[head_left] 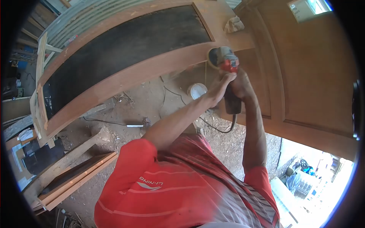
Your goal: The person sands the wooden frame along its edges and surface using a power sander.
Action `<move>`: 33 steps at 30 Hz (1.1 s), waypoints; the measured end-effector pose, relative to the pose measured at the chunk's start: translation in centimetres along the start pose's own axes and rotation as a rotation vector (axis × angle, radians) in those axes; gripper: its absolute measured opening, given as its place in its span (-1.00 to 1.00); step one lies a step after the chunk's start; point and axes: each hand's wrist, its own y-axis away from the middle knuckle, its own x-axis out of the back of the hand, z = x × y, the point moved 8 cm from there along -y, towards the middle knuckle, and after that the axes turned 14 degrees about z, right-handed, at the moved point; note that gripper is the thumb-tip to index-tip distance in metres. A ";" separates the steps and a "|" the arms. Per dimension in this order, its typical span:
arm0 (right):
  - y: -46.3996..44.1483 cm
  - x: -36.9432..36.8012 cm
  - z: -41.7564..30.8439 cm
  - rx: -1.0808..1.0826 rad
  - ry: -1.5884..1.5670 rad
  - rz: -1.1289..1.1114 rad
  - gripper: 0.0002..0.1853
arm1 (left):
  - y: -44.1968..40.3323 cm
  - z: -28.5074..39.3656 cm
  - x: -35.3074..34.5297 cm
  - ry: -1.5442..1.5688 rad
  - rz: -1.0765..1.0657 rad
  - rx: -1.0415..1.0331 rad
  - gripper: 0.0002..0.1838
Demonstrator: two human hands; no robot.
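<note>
Power sander (pixel 229 65), held out ahead of the body, near the right end of a long wooden frame (pixel 125 78). Was clasped close behind the head by the left grip (pixel 225 80), apparently to steady and steer the working end; was grasped round the dark body by the right grip (pixel 240 86), likely to bear much of the weight. Appeared closed on the tool at both places, though with too much blur to make out the exact set of the fingers.

Pointed away from the body with the round disc (pixel 213 57), probably to put distance between the spinning edge and the wrists. Could not be told whether touching the wood or just above.

Trailed a cord (pixel 227 132) from the tail end, looping down below the forearms, seemingly clear of the disc. Saw a dark panel (pixel 125 49) set within the frame and a wooden stand (pixel 40 72) at the left end, presumably for holding the work up off the floor (pixel 140 100). Noted panelled wood (pixel 319 72) close on the right, a crumpled cloth (pixel 234 24) lying past the disc, perhaps for easy reach, and a white bucket (pixel 197 91) lower down.
</note>
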 end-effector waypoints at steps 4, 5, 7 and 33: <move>-3.7 4.9 4.2 -0.008 0.036 0.169 -0.46 | -3.0 -0.5 -4.2 -0.198 0.035 0.192 -0.25; -4.7 5.5 5.0 -0.029 0.032 0.159 -0.46 | -4.1 -0.3 -4.8 -0.197 0.044 0.140 -0.23; -6.5 5.8 4.9 -0.019 0.041 0.140 -0.46 | -6.2 0.1 -5.2 -0.201 0.063 0.041 -0.17; -0.5 -9.5 -4.2 0.261 0.052 -0.139 -0.43 | 5.8 7.1 7.7 0.169 0.264 -0.272 -0.54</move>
